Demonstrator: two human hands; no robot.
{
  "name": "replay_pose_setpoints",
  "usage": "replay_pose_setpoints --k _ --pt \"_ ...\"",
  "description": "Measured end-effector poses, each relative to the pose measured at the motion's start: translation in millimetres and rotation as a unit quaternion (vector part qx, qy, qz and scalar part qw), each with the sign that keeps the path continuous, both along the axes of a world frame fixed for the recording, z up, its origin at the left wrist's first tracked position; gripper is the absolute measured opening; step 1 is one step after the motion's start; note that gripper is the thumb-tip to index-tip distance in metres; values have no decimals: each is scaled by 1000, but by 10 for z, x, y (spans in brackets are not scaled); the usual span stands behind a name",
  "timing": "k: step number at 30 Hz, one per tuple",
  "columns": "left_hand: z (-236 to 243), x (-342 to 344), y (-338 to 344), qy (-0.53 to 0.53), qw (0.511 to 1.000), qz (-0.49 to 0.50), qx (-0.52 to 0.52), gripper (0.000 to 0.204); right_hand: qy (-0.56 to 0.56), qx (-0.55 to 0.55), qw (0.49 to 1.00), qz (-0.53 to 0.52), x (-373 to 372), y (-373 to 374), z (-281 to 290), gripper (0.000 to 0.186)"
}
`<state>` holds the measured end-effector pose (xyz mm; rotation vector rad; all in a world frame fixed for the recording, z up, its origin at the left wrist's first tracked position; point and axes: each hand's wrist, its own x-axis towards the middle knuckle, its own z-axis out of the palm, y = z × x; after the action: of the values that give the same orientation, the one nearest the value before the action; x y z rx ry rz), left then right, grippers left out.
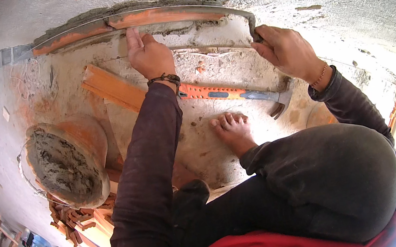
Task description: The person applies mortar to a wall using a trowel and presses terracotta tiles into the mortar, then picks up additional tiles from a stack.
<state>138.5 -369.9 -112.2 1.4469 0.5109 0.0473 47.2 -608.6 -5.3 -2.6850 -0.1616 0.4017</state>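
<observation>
A row of orange clay tiles [158,16] runs along the base of the rough wall, with wet grey mortar [135,7] behind it. My left hand [151,56] reaches to the front edge of this row, a couple of fingers stretched out against it and the others curled. At the row's right end, my right hand [290,51] is closed round a thin, mortar-smeared tool with a bent neck [251,21], which looks like a trowel. Its grip is hidden in my fingers. A thin string [177,4] passes along the tiles.
Below my hands lies a claw hammer [227,93] with an orange handle. An orange clay piece [109,86] rests beside my left forearm. To the left stands a bucket of mortar [65,165], with stacked clay pieces [79,218] nearby. My bare foot [233,130] is close to the hammer.
</observation>
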Motion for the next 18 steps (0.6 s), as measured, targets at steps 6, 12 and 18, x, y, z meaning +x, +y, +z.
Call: replay_pose_setpoints --k 6,12,18 --pt "38 -26 9 13 1000 -14 18 53 -7 -3 1000 4 46 -56 -44 23" --pt "-44 16 27 5 1000 -7 24 53 -9 8 1000 -2 72 -72 -89 23" --pt "3 3 -3 6 1000 0 -7 54 -8 8 1000 -5 95 -58 -67 23"
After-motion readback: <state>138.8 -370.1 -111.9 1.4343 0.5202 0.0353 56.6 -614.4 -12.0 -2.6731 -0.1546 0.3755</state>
